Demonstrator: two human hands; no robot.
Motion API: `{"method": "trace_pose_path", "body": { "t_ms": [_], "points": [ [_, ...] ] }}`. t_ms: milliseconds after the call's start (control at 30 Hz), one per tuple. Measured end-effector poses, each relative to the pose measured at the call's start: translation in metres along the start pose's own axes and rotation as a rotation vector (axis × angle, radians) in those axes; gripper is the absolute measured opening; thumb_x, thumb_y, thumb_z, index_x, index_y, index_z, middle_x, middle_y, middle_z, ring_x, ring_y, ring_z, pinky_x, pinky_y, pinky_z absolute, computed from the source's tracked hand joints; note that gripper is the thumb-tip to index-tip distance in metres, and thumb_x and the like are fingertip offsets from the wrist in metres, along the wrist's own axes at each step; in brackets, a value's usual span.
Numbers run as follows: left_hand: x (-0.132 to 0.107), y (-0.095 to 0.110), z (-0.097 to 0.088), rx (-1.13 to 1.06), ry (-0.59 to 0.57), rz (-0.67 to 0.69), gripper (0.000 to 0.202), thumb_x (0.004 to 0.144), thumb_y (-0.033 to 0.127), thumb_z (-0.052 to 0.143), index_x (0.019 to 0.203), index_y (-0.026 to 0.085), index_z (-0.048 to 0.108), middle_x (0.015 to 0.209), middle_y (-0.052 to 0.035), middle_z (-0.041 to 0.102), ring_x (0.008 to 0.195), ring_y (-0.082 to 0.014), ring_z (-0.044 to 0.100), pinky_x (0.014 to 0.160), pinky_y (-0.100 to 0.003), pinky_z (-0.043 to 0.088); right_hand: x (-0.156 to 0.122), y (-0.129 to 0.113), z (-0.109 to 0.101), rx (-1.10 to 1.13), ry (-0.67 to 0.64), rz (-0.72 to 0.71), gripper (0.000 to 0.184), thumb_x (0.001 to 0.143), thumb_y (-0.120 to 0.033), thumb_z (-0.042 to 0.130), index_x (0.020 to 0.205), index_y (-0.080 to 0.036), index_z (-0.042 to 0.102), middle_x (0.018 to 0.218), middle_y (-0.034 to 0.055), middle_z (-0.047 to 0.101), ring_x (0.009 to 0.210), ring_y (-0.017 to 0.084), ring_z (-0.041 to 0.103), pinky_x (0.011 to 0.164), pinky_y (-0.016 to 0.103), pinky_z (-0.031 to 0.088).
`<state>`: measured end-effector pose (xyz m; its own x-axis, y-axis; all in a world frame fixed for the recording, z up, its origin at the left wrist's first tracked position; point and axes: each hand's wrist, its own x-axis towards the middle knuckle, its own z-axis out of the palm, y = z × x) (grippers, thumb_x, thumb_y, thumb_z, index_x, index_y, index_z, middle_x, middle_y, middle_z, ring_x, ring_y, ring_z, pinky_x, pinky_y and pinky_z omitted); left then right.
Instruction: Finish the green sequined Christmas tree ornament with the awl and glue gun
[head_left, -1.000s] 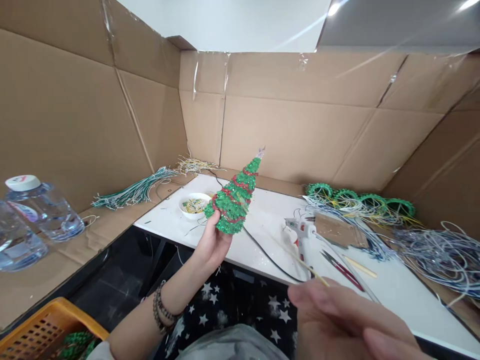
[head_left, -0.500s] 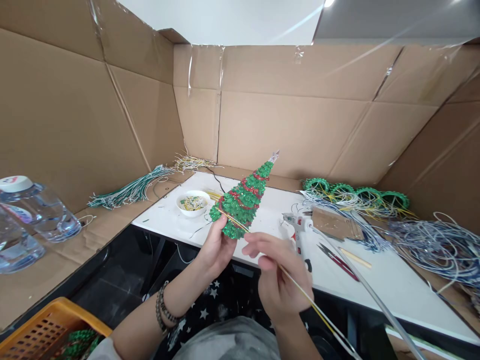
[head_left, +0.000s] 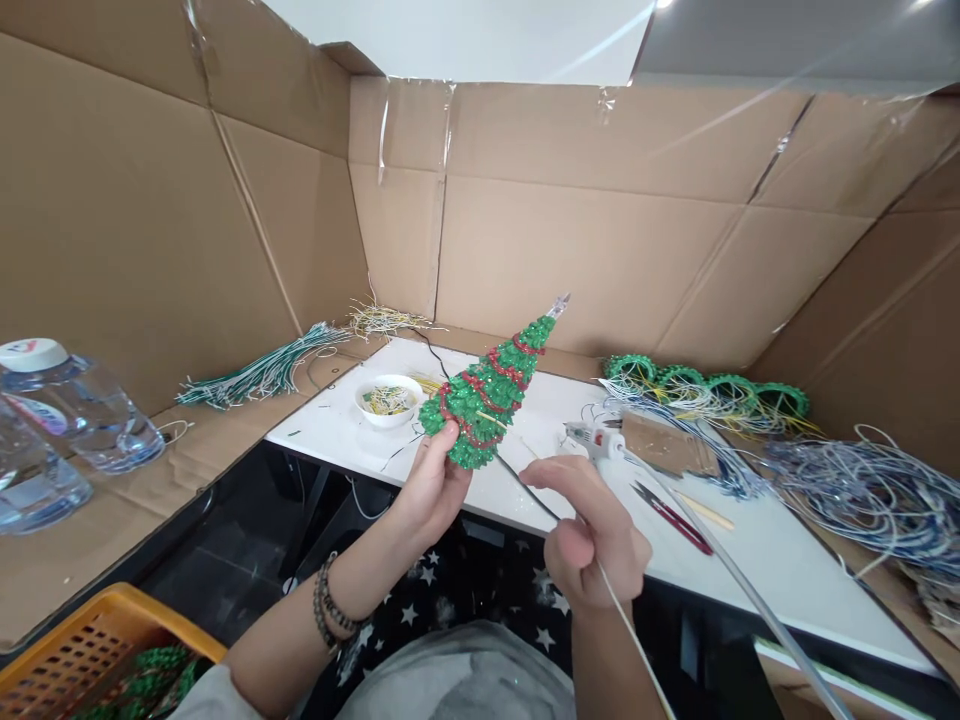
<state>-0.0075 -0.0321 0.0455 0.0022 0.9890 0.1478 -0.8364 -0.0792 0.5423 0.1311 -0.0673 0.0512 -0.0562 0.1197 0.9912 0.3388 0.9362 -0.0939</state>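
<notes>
My left hand (head_left: pixel 435 490) grips the base of a small green glitter Christmas tree (head_left: pixel 487 392) with red garland bands, held tilted over the near edge of the white table (head_left: pixel 787 580). My right hand (head_left: pixel 592 535) is closed on a thin pale wire (head_left: pixel 630 635) that runs down past my wrist and up toward the tree. A beaded bracelet circles my left wrist.
A white glue gun (head_left: pixel 600 440), red-handled snips (head_left: pixel 671 515) and a small white bowl (head_left: pixel 388 400) of bits lie on the table. Green rings and wire bundles (head_left: pixel 847 480) fill the right. Water bottles (head_left: pixel 52 420) and an orange basket (head_left: pixel 82 650) sit at left. Cardboard walls surround.
My right hand came in from the lower right with the wire, reached the tree, then drew back slightly to the right. The tree has tilted more to the right.
</notes>
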Motion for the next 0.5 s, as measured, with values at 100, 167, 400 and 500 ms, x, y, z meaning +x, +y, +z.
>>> {"method": "trace_pose_path", "body": {
  "t_ms": [100,167,400,500],
  "points": [
    [-0.002,0.001,0.000,0.009,0.002,0.005,0.052,0.065,0.036,0.090,0.112,0.022,0.073,0.105,-0.0013,0.079,0.099,-0.0168,0.070,0.095,-0.025,0.049,0.009,-0.002,-0.007,-0.013,-0.103,-0.086,0.042,0.101,-0.034,0.044,0.135,-0.011,0.055,0.089,0.0118,0.066,0.076,0.021,0.057,0.059,0.035,0.048],
    [-0.003,0.002,0.001,0.020,0.004,0.003,0.052,0.064,0.038,0.090,0.110,0.022,0.074,0.105,-0.0015,0.079,0.098,-0.0171,0.071,0.095,-0.026,0.049,0.014,-0.005,-0.010,-0.026,-0.169,-0.115,0.042,0.102,-0.033,0.040,0.135,-0.010,0.053,0.086,0.0109,0.065,0.073,0.020,0.055,0.059,0.034,0.046],
    [-0.005,0.004,0.003,0.059,0.006,-0.016,0.042,0.064,0.038,0.090,0.099,0.020,0.076,0.101,-0.0020,0.079,0.093,-0.0163,0.070,0.090,-0.026,0.051,0.025,-0.012,-0.009,-0.083,-0.228,-0.138,0.040,0.103,-0.037,0.036,0.128,-0.012,0.055,0.076,0.0070,0.064,0.067,0.018,0.054,0.058,0.032,0.044],
    [-0.008,0.003,0.004,0.086,0.013,-0.032,0.038,0.062,0.039,0.090,0.092,0.018,0.076,0.095,-0.0026,0.079,0.087,-0.0167,0.070,0.085,-0.026,0.053,0.024,-0.007,-0.002,-0.053,-0.182,-0.070,0.034,0.102,-0.035,0.041,0.126,-0.016,0.056,0.089,0.0081,0.069,0.078,0.019,0.062,0.067,0.032,0.051]
  ]
}}
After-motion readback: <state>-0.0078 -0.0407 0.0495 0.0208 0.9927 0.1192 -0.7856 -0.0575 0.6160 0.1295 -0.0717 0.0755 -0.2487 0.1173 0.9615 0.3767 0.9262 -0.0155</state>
